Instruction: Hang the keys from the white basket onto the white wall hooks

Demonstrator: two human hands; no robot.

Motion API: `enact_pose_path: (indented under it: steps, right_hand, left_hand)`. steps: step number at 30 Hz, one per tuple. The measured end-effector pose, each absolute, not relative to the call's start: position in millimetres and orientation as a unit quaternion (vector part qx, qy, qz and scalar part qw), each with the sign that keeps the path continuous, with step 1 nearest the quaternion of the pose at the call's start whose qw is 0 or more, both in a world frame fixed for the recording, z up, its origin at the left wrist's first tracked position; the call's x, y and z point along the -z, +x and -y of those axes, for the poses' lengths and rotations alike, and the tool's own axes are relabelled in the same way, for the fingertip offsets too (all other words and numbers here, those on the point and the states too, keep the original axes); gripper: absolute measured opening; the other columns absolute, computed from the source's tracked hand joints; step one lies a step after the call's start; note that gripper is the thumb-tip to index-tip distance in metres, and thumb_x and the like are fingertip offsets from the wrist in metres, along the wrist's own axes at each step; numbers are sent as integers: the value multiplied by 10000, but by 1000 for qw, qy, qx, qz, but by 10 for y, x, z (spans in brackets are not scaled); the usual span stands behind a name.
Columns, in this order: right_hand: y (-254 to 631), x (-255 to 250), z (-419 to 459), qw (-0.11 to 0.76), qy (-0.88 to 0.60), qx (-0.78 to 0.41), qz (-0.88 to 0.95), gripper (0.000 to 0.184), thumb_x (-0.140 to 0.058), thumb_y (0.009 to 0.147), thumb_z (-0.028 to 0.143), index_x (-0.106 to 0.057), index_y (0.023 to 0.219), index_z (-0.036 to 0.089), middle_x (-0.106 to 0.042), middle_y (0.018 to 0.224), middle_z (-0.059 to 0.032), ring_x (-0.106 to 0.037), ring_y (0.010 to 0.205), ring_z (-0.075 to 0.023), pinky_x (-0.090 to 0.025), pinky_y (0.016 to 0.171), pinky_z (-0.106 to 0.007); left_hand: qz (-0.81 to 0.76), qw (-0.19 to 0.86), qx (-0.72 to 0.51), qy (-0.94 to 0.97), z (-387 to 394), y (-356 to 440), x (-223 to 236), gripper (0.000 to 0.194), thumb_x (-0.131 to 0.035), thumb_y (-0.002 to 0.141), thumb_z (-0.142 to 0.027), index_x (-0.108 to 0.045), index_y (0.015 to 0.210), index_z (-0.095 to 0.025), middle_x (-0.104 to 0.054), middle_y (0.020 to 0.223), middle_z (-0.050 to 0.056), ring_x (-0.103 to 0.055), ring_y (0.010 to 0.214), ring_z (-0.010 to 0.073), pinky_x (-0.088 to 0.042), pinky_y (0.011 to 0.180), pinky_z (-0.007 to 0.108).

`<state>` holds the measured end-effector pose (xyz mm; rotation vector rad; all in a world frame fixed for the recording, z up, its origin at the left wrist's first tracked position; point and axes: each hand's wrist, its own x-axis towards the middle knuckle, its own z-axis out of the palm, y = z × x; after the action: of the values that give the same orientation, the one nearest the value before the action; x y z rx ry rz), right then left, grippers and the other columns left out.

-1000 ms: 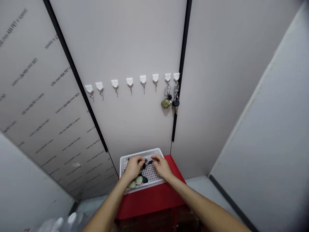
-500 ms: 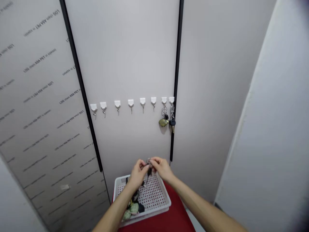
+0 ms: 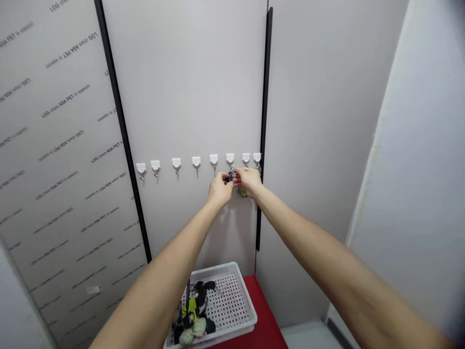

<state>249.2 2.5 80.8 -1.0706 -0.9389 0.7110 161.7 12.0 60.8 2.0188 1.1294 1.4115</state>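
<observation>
Both hands are raised to a row of white wall hooks, just below the third hook from the right [image 3: 230, 158]. My left hand [image 3: 219, 190] is closed on a bunch of keys [image 3: 228, 178] with a dark part, its thumb and fingers pinching it from the left. My right hand [image 3: 249, 179] pinches the metal ring of the same bunch at the hook. Whether the ring is over the hook, I cannot tell. A greenish keychain charm [image 3: 242, 193] hangs partly hidden behind my right hand, which also covers most of what hangs from the rightmost hook [image 3: 256, 158].
Below stands a white perforated basket [image 3: 250, 310] on a red surface [image 3: 262, 310]. Dark keys [image 3: 207, 286], a yellow-and-black item [image 3: 191, 310] and pale green charms [image 3: 198, 327] lie at its left side. Black vertical strips [image 3: 267, 87] flank the wall panel.
Both hands have risen from above the basket to the hooks, carrying the bunch of keys. The basket's contents show more fully now.
</observation>
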Motion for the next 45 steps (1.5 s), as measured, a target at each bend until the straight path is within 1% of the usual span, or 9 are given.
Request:
enact_pose_path:
  steps: [7, 13, 15, 18, 21, 25, 30, 39, 45]
  right_hand:
    - [2505, -832, -138, 661, -546, -285, 430, 65, -420, 637, 121, -483, 625, 109, -473, 431, 25, -453, 362, -50, -403, 363, -176]
    - [2514, -258, -9, 682, -544, -99, 479, 257, -402, 620, 162, -498, 857, 142, -555, 755, -28, -515, 607, -75, -416, 540, -204]
    - [2422, 175, 119, 631, -551, -108, 535, 258, -394, 622, 178, -511, 849, 142, -563, 752, -25, -510, 614, -82, -408, 564, -215]
    - [2163, 911, 376, 466, -582, -222, 629, 217, -398, 618, 168, -554, 761, 121, -581, 647, -27, -505, 562, -93, -402, 574, -230]
    - [1890, 1475, 547, 355, -604, -243, 671, 233, -402, 619, 148, -569, 781, 129, -594, 744, -50, -516, 652, -113, -389, 646, -232]
    - [1691, 1762, 531, 281, -623, -157, 713, 325, -412, 625, 144, -525, 929, 123, -541, 938, -87, -463, 857, -155, -320, 767, -247]
    - [1631, 1851, 460, 197, -651, -104, 725, 258, -424, 645, 221, -562, 860, 183, -554, 869, -70, -435, 858, -186, -314, 727, -273]
    - [1717, 1825, 467, 279, -623, -173, 710, 188, -379, 656, 160, -566, 638, 146, -564, 667, -33, -467, 643, -107, -329, 611, -195]
    - [1856, 1493, 486, 355, -582, -223, 697, 184, -377, 668, 215, -537, 619, 137, -543, 609, -16, -463, 578, -93, -336, 550, -185]
  left_hand:
    - [-437, 217, -455, 745, -115, 1565, -556, 283, -475, 601, -197, -469, 877, -136, -526, 937, 88, -492, 811, 151, -363, 710, 278]
    - [-440, 293, -424, 735, 49, 1103, 117, 260, -457, 616, -148, -482, 873, -118, -536, 918, 78, -508, 764, 111, -382, 700, 235]
    - [-458, 307, -399, 733, 111, 896, 490, 222, -457, 615, -136, -503, 832, -116, -555, 871, 69, -509, 754, 107, -381, 707, 230]
    - [-503, 326, -339, 726, 210, 637, 1050, 180, -443, 621, -124, -518, 783, -109, -573, 811, 65, -514, 732, 105, -384, 695, 223]
    - [-538, 322, -281, 726, 294, 488, 1452, 175, -435, 624, -133, -520, 776, -117, -581, 776, 57, -519, 702, 105, -386, 665, 215]
    - [-563, 303, -243, 729, 350, 421, 1687, 183, -434, 611, -104, -526, 768, -126, -584, 768, 45, -517, 705, 100, -374, 660, 197]
    - [-587, 314, -233, 709, 345, 404, 1758, 194, -418, 623, -101, -527, 783, -116, -584, 780, 51, -517, 705, 94, -373, 649, 180]
    - [-551, 297, -223, 747, 351, 378, 1720, 299, -452, 591, -91, -521, 876, -150, -551, 922, 54, -480, 850, 130, -335, 776, 237]
    - [-451, 390, -290, 749, 341, 456, 1645, 366, -453, 606, -127, -464, 971, -152, -517, 991, 60, -461, 897, 126, -324, 818, 260]
